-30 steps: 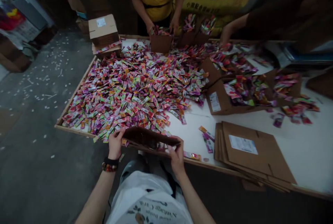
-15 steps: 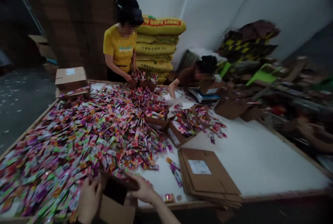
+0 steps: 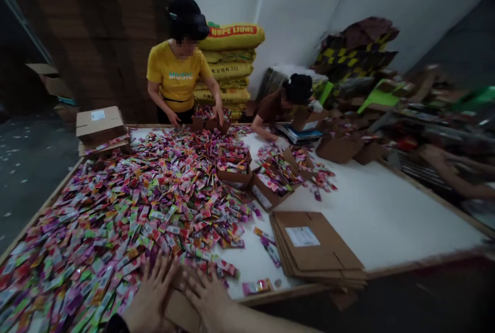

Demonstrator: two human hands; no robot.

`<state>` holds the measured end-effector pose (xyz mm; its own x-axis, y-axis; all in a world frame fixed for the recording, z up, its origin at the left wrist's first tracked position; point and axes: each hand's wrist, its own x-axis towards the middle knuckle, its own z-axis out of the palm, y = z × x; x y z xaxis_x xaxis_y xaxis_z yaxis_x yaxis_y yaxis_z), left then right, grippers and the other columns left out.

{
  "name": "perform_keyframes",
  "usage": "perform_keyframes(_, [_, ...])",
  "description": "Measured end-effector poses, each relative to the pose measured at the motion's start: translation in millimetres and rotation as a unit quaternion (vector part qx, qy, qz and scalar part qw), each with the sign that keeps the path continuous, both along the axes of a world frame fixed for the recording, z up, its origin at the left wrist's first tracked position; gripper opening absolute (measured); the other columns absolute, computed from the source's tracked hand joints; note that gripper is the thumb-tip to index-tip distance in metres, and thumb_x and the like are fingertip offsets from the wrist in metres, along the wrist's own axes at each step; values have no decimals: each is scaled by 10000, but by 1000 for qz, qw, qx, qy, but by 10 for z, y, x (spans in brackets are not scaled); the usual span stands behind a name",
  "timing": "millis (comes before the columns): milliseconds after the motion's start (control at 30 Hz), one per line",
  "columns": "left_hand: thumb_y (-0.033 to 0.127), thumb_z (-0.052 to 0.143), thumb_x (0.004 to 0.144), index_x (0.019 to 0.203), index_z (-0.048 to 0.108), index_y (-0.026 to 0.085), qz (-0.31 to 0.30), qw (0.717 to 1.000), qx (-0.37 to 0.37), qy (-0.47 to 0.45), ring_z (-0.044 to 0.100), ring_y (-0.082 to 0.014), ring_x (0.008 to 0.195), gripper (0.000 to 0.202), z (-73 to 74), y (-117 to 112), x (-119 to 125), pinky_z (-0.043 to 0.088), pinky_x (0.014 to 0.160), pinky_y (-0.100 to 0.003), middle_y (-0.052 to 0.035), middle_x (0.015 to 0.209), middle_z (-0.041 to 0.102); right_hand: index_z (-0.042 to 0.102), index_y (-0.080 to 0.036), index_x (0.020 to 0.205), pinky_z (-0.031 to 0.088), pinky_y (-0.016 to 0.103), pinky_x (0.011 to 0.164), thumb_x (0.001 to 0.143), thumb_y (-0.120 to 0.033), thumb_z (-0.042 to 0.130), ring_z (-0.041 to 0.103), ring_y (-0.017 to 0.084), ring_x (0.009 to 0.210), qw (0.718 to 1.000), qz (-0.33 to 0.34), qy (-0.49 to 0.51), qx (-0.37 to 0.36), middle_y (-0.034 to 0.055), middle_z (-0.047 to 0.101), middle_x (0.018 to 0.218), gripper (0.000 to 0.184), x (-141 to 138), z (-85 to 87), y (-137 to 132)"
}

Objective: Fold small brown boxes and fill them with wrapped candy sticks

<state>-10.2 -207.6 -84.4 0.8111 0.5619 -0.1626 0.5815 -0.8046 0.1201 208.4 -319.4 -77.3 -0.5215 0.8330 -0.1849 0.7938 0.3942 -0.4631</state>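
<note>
Fig.: I see L hand (image 3: 149, 297) & R hand (image 3: 207, 297), both grips splayed on corrugated carton (image 3: 180, 312), hold unclear; carton lies against glossy foil sachet heap (image 3: 127, 225) on white desk (image 3: 371, 230).

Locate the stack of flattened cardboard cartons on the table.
In the head view, the stack of flattened cardboard cartons lies on the white table, near its front edge, right of the person's right hand and the heap of colourful packets.
</note>
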Motion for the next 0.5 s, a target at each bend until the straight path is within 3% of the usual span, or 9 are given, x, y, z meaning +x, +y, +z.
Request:
perform_keyframes(33, [663,649,601,1526,174,226,-63,996,-23,61,35,-447,1453,1128,114,30,23,0,1123,-686,-162,1597,149,151,-204,1534,-16,670,1119,845,-527,602,-73,323,1463,1000,-1,-14,4,102,76,1591,885,-27,-12,7])
perform_keyframes(100, [695,643,581,1526,62,199,-123,981,-59,137,2,-429,1456,1215,334,74,129,-19,1128,-678,-172,1596,42,206,-177,1522,-75,641,1120,775,-503,696,-94,314,1462,1000,-15,-20,8,108,79,1588,951,-85,-70,20])
perform_keyframes(167, [747,598,594,1516,58,158,-136,972,-87,171,-22,-424,1454,1221,485,93,257,-23,1129,-678,-193,1581,0,306,-199,1492,-98,639,1110,750,-451,737,-35,315,1468,998,-54,11,4,107,168,1574,895,-151,-164,31])
perform_keyframes(267, [779,569,611,1505,136,146,-131,965,-108,198,19,-439,1449,1178,544,105,364,-22,1119,-694,-206,1570,59,447,-249,1421,-71,652,1106,774,-456,708,106,328,1461,985,-121,123,16,109,344,1512,728,-230,-295,55])
perform_keyframes(333, [730,636,599,1493,215,165,-115,966,-109,203,109,-464,1434,1138,501,111,366,30,1118,-703,-218,1555,141,538,-298,1350,30,645,1125,789,-549,646,217,335,1436,963,-132,230,38,76,438,1466,624,-216,-342,76])
perform_keyframes(400, [629,660,663,1467,303,249,-97,974,-107,177,236,-457,1407,958,436,108,349,149,1123,-682,-194,1528,260,623,-409,1223,232,611,1111,796,-643,558,406,302,1353,931,-143,332,49,-28,576,1351,492,-69,-360,98])
perform_keyframes(500, [466,553,811,1375,434,375,-42,986,-66,145,429,-418,1322,583,388,51,386,346,1070,-621,-149,1431,465,655,-451,1142,416,534,1029,875,-614,411,578,252,1192,880,-221,412,81,-73,667,1207,396,632,-344,127])
